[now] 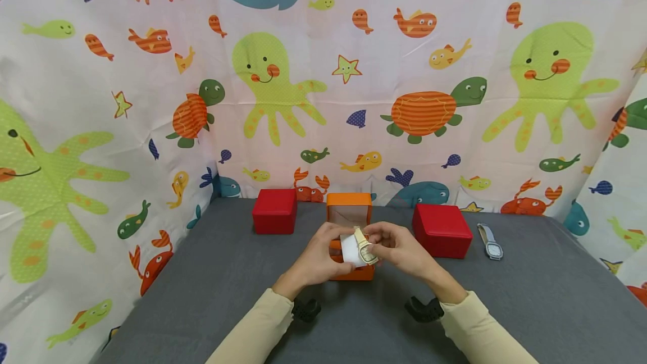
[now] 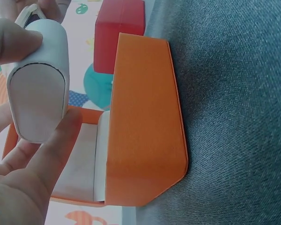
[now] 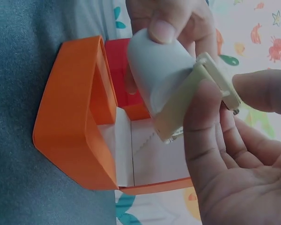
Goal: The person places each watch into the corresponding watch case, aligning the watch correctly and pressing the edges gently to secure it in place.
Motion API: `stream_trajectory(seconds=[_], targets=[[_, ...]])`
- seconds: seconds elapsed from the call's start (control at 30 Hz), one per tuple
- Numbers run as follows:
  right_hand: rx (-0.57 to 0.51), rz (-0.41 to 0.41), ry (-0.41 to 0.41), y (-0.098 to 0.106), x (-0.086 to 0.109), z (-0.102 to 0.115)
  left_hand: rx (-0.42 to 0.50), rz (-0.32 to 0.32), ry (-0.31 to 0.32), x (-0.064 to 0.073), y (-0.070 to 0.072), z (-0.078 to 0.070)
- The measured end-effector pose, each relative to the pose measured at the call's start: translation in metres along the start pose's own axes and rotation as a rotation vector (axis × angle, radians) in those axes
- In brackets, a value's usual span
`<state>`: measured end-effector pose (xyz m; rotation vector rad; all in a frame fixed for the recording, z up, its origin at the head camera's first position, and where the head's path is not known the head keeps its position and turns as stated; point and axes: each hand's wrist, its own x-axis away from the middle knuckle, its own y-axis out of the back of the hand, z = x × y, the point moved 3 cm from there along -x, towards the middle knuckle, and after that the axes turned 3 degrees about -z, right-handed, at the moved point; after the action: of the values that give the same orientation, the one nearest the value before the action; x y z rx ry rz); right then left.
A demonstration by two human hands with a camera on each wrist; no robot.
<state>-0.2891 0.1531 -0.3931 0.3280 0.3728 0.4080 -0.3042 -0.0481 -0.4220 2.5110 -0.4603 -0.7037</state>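
Note:
Above the open orange watch box, my left hand grips a white watch cushion, thumb on one side and fingers on the other. A cream-coloured wristwatch lies across the cushion's right end. My right hand pinches this watch between thumb and fingers. Seen from the right wrist, the cream band touches the end of the cushion; whether it loops fully round is hidden. The left wrist view shows the bare rounded end of the cushion and the box's outer side.
Two closed red boxes stand on the grey cloth, one at the back left and one right of the orange box. A silver wristwatch lies at the far right. Behind hangs a printed curtain.

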Motion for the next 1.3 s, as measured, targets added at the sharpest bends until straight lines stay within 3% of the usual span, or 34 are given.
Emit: stream_trajectory(seconds=[0.1, 0.17, 0.43, 0.6, 1.0, 1.23, 1.3], targets=[[0.020, -0.016, 0.010, -0.003, 0.002, 0.002, 0.040, -0.026, 0.020, 0.000, 0.001, 0.001], [0.088, -0.035, 0.049, -0.005, 0.003, 0.002, 0.079, -0.047, 0.032, -0.001, 0.002, 0.002], [0.390, -0.168, 0.340, -0.012, 0.005, 0.005, 0.206, -0.094, 0.052, -0.003, 0.007, 0.001], [0.447, -0.241, 0.456, -0.014, 0.005, 0.003, 0.221, -0.092, 0.056, -0.002, 0.009, -0.002], [0.498, -0.307, 0.511, -0.017, 0.008, 0.007, 0.226, -0.091, 0.070, -0.002, 0.012, -0.007], [0.515, -0.407, 0.474, -0.018, 0.007, 0.007, 0.245, -0.138, 0.069, 0.003, 0.021, -0.043], [0.519, -0.421, 0.455, -0.020, 0.007, 0.008, 0.251, -0.166, 0.068, 0.003, 0.020, -0.045]])
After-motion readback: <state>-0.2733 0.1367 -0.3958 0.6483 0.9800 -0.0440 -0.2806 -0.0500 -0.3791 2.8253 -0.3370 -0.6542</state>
